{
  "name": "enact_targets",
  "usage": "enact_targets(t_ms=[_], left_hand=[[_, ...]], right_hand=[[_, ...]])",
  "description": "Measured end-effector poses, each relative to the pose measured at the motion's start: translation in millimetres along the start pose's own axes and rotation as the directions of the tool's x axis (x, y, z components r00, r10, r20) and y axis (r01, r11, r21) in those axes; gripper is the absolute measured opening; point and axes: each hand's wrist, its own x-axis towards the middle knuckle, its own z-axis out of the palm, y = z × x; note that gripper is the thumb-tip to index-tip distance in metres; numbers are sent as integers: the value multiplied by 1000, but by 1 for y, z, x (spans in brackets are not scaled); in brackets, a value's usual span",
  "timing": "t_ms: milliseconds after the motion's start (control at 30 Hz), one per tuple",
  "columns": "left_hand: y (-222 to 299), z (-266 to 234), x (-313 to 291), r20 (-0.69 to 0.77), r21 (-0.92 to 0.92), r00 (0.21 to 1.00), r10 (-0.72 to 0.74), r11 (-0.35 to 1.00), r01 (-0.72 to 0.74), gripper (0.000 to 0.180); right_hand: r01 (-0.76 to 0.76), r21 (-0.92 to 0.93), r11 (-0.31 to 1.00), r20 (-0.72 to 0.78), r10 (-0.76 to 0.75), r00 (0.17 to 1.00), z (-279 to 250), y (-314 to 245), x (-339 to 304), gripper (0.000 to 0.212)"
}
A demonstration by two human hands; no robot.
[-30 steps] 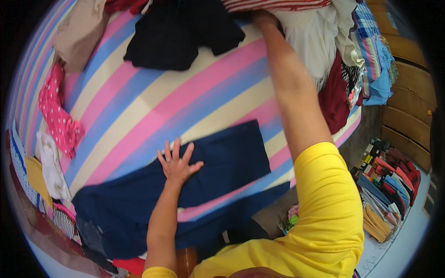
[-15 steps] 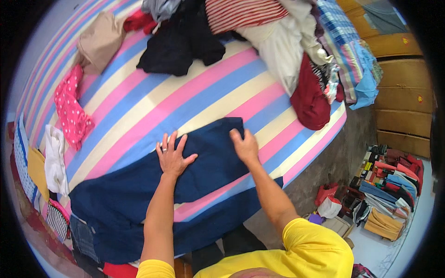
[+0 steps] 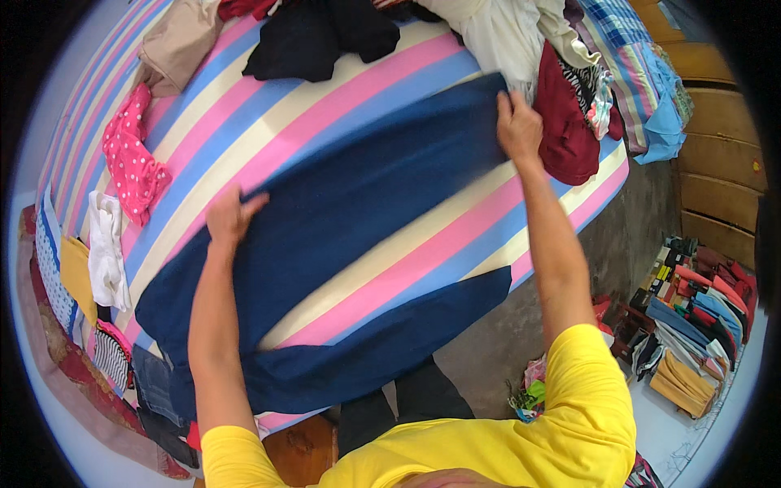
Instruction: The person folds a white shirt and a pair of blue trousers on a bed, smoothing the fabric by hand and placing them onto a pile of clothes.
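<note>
A pair of navy blue trousers [image 3: 366,171] lies across a striped bedsheet, its two legs spread apart. My right hand [image 3: 521,130] grips the end of the far leg at its hem, fingers pressed together. At that leg's far edge, further left, is my left hand [image 3: 230,218], its thumb stretched over the cloth. Its other fingers are slightly blurred and partly hidden, and seem to hold the edge. The far leg is drawn taut between my hands. Nearer to me, the other leg [image 3: 390,362] lies loose along the bed's front edge.
The striped sheet [image 3: 390,276] covers the bed. Black clothes [image 3: 301,41], a white garment [image 3: 496,41] and a maroon one [image 3: 565,134] lie at the far side. A pink dotted garment [image 3: 134,171] and white cloth [image 3: 106,252] are left. Folded clothes [image 3: 691,325] are stacked at right.
My right hand has moved away from me and to the right, pulling the far leg outward. My left hand, flat on the cloth before, has shifted left to the leg's edge.
</note>
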Motion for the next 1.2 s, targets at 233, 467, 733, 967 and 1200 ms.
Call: enact_targets(t_ms=[233, 467, 733, 967, 1200], left_hand=[[37, 15, 43, -300, 115, 948, 107, 990, -75, 41], [35, 36, -77, 13, 158, 999, -50, 986, 48, 57], [0, 33, -86, -35, 182, 998, -56, 981, 61, 58], [8, 27, -90, 95, 122, 973, -213, 972, 201, 60], [-35, 21, -105, 34, 47, 997, -76, 996, 74, 54]], right_hand=[[216, -228, 950, -267, -274, 924, 39, -15, 36, 39], [653, 517, 553, 366, -833, 415, 67, -162, -156, 50], [138, -221, 965, 335, -58, 940, 30, 56, 6, 41], [593, 415, 690, 203, -706, 679, 58, -152, -94, 35], [730, 225, 645, 431, -738, 519, 106, -234, -165, 56]])
